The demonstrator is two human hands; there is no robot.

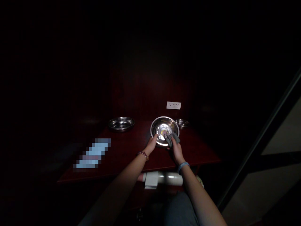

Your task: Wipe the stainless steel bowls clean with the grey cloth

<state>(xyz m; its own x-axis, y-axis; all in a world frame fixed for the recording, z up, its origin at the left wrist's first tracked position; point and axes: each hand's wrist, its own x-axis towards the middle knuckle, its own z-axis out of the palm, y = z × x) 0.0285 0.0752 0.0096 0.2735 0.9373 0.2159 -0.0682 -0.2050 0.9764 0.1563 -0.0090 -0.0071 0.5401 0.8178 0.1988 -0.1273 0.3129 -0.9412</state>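
Observation:
A shiny steel basin [164, 121], tilted toward me, is held above the dark red table. My left hand [151, 144] grips its lower left rim, thumb on the inside. A grey cloth [174, 140] is bunched in my right hand [176, 150], which is closed around it at the basin's lower right rim. The cloth touches the inner wall. Small dark marks and a yellow-pink patch, perhaps a reflection, show on the basin's bottom. Part of the rim is hidden behind my fingers and the cloth.
Another steel basin [121, 124] sits at the table's back left, and a smaller steel bowl [182, 123] at the back right. A blurred-out bright object [92, 153] lies on the left. Below the table [113, 160] edge are a stack of cups [170, 178] and a white packet [151, 180].

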